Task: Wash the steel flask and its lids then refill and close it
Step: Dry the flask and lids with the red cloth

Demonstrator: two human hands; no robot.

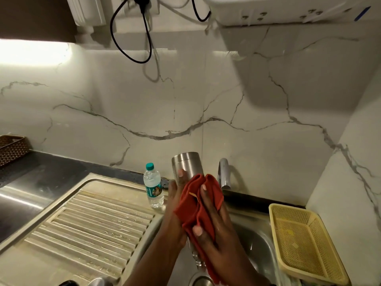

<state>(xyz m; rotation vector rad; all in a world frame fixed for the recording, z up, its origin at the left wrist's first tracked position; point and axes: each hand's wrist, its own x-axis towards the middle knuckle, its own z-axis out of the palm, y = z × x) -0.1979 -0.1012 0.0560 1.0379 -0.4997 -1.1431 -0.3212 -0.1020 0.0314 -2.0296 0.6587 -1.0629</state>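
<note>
The steel flask (188, 165) is held up over the sink, its far end pointing away from me and its near part wrapped in a red cloth (193, 205). My left hand (175, 205) grips the flask from the left, fingers curled onto the bare steel. My right hand (214, 221) wraps the red cloth around the flask from the right. The flask's mouth shows faintly below the cloth (195, 259). No lids are clearly visible.
A steel sink bowl (255, 244) lies under the hands, with its ribbed draining board (92, 221) to the left. A small plastic water bottle (153, 185) stands by the wall, beside the tap (224, 172). A yellow plastic basket (305, 242) sits right. A brown woven basket (11, 148) is far left.
</note>
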